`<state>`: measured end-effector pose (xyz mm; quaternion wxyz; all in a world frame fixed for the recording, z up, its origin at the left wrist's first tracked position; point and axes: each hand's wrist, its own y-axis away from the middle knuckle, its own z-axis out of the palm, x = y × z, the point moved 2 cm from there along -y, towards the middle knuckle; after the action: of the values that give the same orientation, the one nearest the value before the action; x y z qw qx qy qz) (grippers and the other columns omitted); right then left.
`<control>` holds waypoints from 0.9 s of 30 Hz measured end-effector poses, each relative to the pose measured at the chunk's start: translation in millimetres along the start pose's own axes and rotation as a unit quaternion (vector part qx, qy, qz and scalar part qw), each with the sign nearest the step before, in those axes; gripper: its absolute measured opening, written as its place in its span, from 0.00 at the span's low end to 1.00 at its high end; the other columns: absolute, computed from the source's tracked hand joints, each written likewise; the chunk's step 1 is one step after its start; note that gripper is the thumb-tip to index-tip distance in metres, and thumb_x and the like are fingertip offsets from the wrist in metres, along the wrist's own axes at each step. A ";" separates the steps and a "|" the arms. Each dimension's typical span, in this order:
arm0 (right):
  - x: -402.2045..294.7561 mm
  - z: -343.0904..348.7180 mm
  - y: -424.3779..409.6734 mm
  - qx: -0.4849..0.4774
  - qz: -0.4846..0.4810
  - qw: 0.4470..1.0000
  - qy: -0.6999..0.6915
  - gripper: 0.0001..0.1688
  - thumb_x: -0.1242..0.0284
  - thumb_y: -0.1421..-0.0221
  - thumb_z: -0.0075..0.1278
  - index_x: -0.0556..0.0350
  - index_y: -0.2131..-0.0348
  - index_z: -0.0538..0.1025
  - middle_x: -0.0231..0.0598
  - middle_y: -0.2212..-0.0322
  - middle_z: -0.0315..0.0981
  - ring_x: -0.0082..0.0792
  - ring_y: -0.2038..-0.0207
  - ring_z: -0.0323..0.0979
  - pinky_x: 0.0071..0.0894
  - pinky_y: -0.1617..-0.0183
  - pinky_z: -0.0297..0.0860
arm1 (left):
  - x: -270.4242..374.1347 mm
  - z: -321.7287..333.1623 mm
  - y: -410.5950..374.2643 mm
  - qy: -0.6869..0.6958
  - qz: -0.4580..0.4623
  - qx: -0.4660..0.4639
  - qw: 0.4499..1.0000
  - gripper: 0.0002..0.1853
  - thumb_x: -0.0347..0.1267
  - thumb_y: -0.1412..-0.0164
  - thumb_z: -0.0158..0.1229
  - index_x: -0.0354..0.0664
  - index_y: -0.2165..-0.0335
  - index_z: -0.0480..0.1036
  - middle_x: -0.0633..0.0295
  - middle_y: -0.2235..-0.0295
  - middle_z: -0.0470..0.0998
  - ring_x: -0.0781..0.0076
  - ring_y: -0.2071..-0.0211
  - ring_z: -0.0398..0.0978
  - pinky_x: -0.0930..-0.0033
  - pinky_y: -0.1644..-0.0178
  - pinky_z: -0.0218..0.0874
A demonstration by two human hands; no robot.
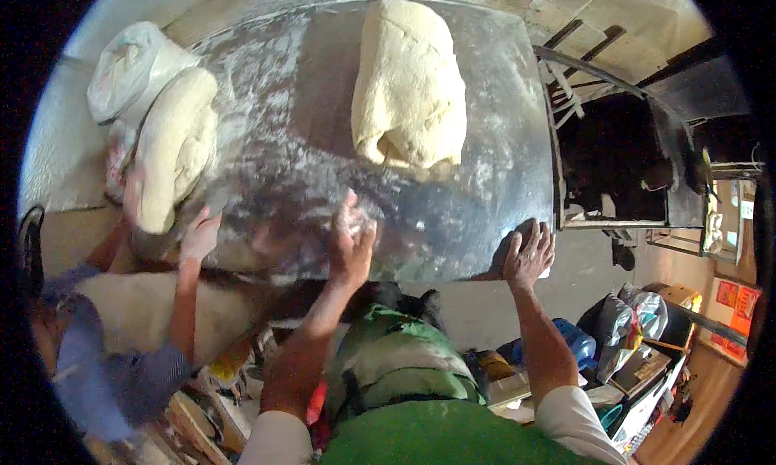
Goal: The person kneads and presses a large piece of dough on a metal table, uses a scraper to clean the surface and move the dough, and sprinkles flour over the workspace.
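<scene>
A large mass of dough [409, 86] rests on the floured metal worktable [267, 162], beyond both my hands. My left hand [353, 238] is over the table's near part, below the dough, fingers apart and dusted with flour, with nothing in it. At the table's near right corner, my right hand [530, 251] lies spread, fingers pointing away from me, holding nothing. Neither hand touches the dough. A second, longer piece of dough [179, 141] is at the table's left end, by a co-worker's hands.
A co-worker in blue [121, 368] stands at left, one hand near a flat scraper-like tool [217, 201]. White plastic bags [130, 65] stand at the far left. Right of the table is a dark open cabinet or frame [609, 162]; filled bags [630, 328] and boxes lie lower right.
</scene>
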<state>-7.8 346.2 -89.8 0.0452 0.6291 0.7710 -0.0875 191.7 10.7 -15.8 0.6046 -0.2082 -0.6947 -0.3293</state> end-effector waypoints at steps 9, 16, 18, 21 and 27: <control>-7.6 -5.2 -10.5 -0.008 0.020 0.999 -0.024 0.36 0.55 0.38 0.49 0.41 0.34 0.66 0.44 0.32 0.57 0.55 0.28 0.46 0.61 0.25 0.41 | 0.7 13.6 -172.7 0.054 0.011 -0.044 0.998 0.57 0.36 0.38 0.67 0.44 0.27 0.35 0.43 0.30 0.52 0.52 0.36 0.64 0.55 0.32 0.58; -4.4 -15.0 -5.3 -0.033 0.059 0.997 -0.023 0.37 0.52 0.37 0.49 0.39 0.33 0.64 0.43 0.31 0.54 0.55 0.28 0.45 0.65 0.26 0.41 | 17.8 32.3 -187.5 -0.017 -0.069 -0.019 0.997 0.53 0.32 0.36 0.64 0.46 0.26 0.35 0.52 0.28 0.50 0.57 0.31 0.56 0.55 0.28 0.47; -8.8 -13.8 -5.1 -0.031 0.054 0.998 -0.033 0.38 0.52 0.38 0.50 0.39 0.33 0.64 0.43 0.31 0.54 0.56 0.28 0.45 0.65 0.26 0.41 | 8.7 20.2 -195.2 -0.018 -0.056 -0.028 0.998 0.53 0.32 0.36 0.64 0.45 0.27 0.36 0.53 0.29 0.51 0.58 0.32 0.56 0.55 0.29 0.48; -8.9 -14.2 -6.0 -0.026 0.055 0.998 -0.024 0.38 0.53 0.39 0.51 0.40 0.33 0.64 0.45 0.31 0.54 0.56 0.28 0.46 0.65 0.26 0.41 | 6.9 22.5 -199.0 0.024 -0.089 -0.036 0.995 0.54 0.33 0.37 0.65 0.43 0.27 0.37 0.52 0.29 0.52 0.58 0.32 0.57 0.54 0.28 0.47; -44.4 -1.3 -41.4 -0.032 -0.105 0.984 -0.139 0.46 0.45 0.41 0.54 0.48 0.33 0.63 0.51 0.34 0.58 0.55 0.30 0.52 0.59 0.27 0.48 | -15.1 15.0 -221.9 0.032 -0.124 -0.038 0.991 0.56 0.36 0.40 0.67 0.44 0.27 0.37 0.51 0.30 0.54 0.56 0.33 0.59 0.52 0.28 0.47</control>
<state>-39.2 295.8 -77.3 0.1628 0.5247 0.8213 -0.1541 31.3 -131.5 -77.0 0.5726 -0.1330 -0.6823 -0.4347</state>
